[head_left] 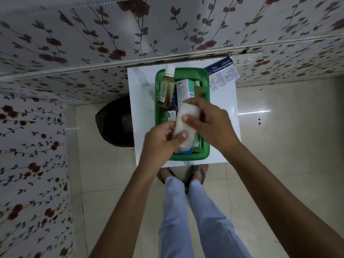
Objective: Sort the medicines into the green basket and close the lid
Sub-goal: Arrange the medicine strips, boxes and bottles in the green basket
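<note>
Two hands were wrapped around one white roll (186, 121) right above the green basket (206, 116).

The roll was gripped by the left hand (162, 142) at its near end and by the right hand (208, 121) at its far end, so it was held over the middle of the basket. The basket was set on a small white table (141, 101), close to a flowered wall (74, 38). A bottle with yellow liquid and a white cap (167, 86) was laid inside the basket on the left. A white and green box (185, 89) was laid beside the bottle. More small packs were seen lower down in the basket, but they were partly hidden by the hands. A blue and white printed packet (222, 74) was left on the table, just beside the basket's far right corner. No lid was seen on the basket.
</note>
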`<state>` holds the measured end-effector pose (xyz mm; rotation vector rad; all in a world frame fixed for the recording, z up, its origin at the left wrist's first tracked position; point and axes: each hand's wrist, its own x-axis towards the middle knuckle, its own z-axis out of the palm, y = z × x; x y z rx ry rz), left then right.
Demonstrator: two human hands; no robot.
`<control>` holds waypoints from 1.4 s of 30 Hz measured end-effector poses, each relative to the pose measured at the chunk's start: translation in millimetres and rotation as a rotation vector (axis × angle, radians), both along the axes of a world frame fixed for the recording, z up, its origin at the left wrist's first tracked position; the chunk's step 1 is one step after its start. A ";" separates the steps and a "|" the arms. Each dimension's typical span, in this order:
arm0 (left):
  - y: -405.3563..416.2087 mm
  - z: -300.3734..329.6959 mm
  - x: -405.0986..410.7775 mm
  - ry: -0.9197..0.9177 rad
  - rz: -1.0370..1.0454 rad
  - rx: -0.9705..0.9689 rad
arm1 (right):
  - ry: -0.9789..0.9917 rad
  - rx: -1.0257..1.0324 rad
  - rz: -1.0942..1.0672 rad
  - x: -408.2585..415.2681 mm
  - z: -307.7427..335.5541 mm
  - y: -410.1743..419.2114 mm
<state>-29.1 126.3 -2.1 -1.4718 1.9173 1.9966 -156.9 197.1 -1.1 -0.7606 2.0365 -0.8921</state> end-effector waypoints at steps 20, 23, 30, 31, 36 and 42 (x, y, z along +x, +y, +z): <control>-77.9 -42.9 -66.4 -0.358 -0.219 -0.738 | 0.259 0.043 -0.181 -68.7 -24.4 -13.1; -75.4 -41.5 -63.2 -0.371 -0.190 -0.731 | 0.280 0.029 -0.140 -73.9 -26.4 -22.2; -65.1 -48.7 -49.8 -0.352 -0.116 -0.965 | 0.414 -0.009 -0.049 -62.7 -33.6 -37.0; -64.3 -50.1 -50.9 -0.338 -0.100 -0.961 | 0.461 -0.018 -0.020 -60.7 -35.7 -37.2; -68.0 -56.1 -62.6 -0.346 -0.094 -0.983 | 0.540 -0.087 -0.061 -56.2 -42.4 -33.0; -72.8 -50.5 -55.8 -0.173 -0.025 -0.912 | 0.398 0.148 -0.423 -101.6 -76.1 -34.3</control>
